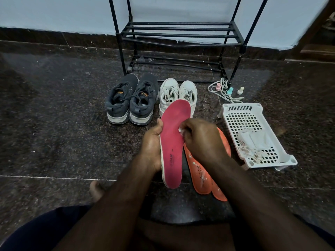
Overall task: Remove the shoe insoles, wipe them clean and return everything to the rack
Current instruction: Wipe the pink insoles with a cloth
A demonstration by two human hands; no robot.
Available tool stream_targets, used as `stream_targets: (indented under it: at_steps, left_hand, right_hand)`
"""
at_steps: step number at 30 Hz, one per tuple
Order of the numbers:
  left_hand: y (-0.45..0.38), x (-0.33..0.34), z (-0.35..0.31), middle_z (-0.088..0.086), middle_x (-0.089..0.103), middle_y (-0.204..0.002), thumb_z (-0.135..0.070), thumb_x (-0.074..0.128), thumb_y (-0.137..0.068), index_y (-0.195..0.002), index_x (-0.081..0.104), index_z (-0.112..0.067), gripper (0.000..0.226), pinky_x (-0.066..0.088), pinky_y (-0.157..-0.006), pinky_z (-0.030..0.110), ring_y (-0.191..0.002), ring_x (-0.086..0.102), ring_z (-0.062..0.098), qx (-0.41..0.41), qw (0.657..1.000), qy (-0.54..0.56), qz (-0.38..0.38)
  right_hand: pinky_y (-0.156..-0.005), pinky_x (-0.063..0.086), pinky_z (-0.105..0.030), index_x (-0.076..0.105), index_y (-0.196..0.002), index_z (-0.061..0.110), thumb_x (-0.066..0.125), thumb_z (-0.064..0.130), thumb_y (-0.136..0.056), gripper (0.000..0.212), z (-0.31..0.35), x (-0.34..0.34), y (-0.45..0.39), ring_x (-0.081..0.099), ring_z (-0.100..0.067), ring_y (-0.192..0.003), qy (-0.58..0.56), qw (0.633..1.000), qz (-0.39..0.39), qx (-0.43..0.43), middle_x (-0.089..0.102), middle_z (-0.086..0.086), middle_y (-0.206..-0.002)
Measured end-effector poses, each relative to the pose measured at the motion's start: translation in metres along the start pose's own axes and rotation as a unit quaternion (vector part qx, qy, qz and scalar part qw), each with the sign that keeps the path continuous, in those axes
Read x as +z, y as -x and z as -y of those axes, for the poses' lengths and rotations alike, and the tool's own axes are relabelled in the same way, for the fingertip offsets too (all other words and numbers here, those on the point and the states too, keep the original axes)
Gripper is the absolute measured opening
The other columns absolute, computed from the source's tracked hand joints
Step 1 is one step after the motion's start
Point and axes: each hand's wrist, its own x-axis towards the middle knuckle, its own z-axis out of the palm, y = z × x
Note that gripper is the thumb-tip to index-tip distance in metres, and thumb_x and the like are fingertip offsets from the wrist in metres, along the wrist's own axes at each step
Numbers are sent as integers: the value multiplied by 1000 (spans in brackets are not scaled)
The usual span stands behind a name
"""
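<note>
Pink insole [173, 140] in left grip [153, 142]

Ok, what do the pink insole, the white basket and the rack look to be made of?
Pink insole: likely foam with a matte fabric top, since it has a pale edge and dull surface. White basket: moulded plastic, with a grid of holes and a faint sheen. Rack: thin black tubes, probably painted metal with plastic joints.

Left hand [153, 142] grips pink insole [173, 142]; right hand [203, 140] presses white wipe [181, 130], seemingly tissue, against it.
</note>
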Motion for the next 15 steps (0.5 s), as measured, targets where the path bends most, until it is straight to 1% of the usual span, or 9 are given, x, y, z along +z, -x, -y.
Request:
stream_targets:
  at_steps: [2,3,4,7,9,11,12,14,15]
  left_hand:
    - [-1,-1,-1,16,74,-88,-55,33,-103,-110,66,-2,63,55,-81,41,-77,73,28,-2,1000,0,-1]
    - [-2,-1,-1,17,74,-89,-55,34,-103,-111,66,-2,63,55,-81,41,-77,73,29,-2,1000,0,-2]
    - [-1,0,0,17,74,-89,-55,34,-103,-113,65,-1,63,56,-80,41,-77,73,29,-2,1000,-1,-2]
    - [-2,3,2,17,75,-88,-49,34,-105,-118,64,0,59,62,-67,36,-73,74,27,2,1000,-21,-10]
    - [-1,5,5,16,76,-90,-48,34,-105,-112,66,-3,56,62,-69,37,-74,74,26,-3,999,-38,-5]
    - [-1,5,6,13,76,-88,-48,33,-105,-106,67,-6,54,56,-73,38,-74,74,24,-10,999,-43,4]
    - [-1,5,6,13,76,-86,-49,34,-105,-105,67,-6,54,54,-75,39,-74,74,24,-12,999,-39,9]
    - [-3,3,5,14,75,-87,-50,34,-104,-104,67,-5,55,55,-79,40,-77,74,25,-14,999,-30,20]
    - [-3,3,5,14,75,-87,-50,34,-104,-105,67,-5,55,57,-78,39,-77,74,25,-15,999,-27,21]
  right_hand:
    - [-77,50,-32,74,-87,18,67,12,-83,10,3,2,4,66,-18,-83,-22,998,54,10,73,2,-86]
    - [-77,50,-31,74,-87,19,67,12,-83,9,2,1,5,66,-16,-82,-36,997,64,16,73,4,-85]
    - [-75,50,-30,73,-85,19,68,11,-82,10,2,-2,4,66,-14,-79,-49,997,51,21,72,5,-83]
    - [-73,48,-29,70,-83,13,65,5,-83,9,-2,-11,-5,62,-16,-77,-63,995,-71,23,68,1,-81]
    - [-71,42,-24,69,-83,11,65,5,-84,7,-5,-12,-10,60,-17,-77,-59,992,-107,20,67,-1,-81]
    - [-70,39,-18,70,-85,12,66,5,-84,8,-2,-5,-7,61,-15,-77,-52,996,-78,11,69,0,-82]
    - [-72,41,-19,70,-85,13,66,6,-84,9,0,1,-3,62,-15,-78,-52,997,-50,1,70,1,-83]
    - [-76,48,-30,70,-85,14,67,7,-82,9,4,8,4,64,-17,-79,-54,998,-16,-22,70,1,-83]
    - [-75,49,-33,70,-84,14,67,6,-82,8,4,7,4,63,-16,-79,-69,997,-22,-22,70,2,-82]
